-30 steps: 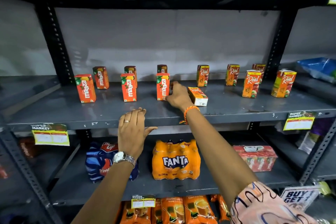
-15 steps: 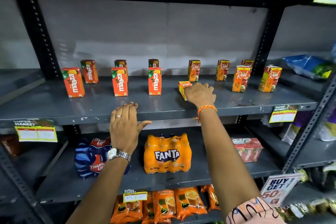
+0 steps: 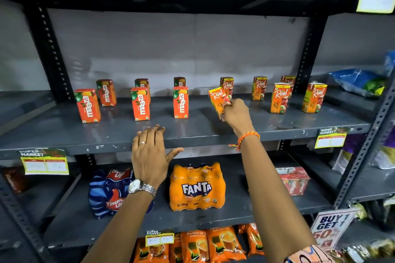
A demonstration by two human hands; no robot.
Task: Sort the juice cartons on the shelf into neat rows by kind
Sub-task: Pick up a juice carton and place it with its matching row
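Observation:
On the grey shelf point(image 3: 192, 132) several red Maaza cartons point(image 3: 140, 103) stand upright on the left half, in a front and a back row. Several orange Real cartons point(image 3: 280, 98) stand upright on the right half. My right hand point(image 3: 236, 114) grips one Real carton point(image 3: 217, 99) and holds it tilted, nearly upright, in front of a back-row Real carton point(image 3: 227, 84). My left hand point(image 3: 150, 151) rests flat on the shelf's front edge, fingers spread, holding nothing.
The shelf below carries a Fanta bottle pack point(image 3: 197, 187), a Thums Up pack point(image 3: 111, 192) and a red pack point(image 3: 294, 179). Orange pouches point(image 3: 203, 245) fill the bottom shelf. Price tags point(image 3: 43, 161) hang from the shelf edge. Black uprights point(image 3: 49, 53) frame the bay.
My right hand took hold of the Real carton that lay on its side and has raised it nearly upright. My left hand stayed on the shelf edge.

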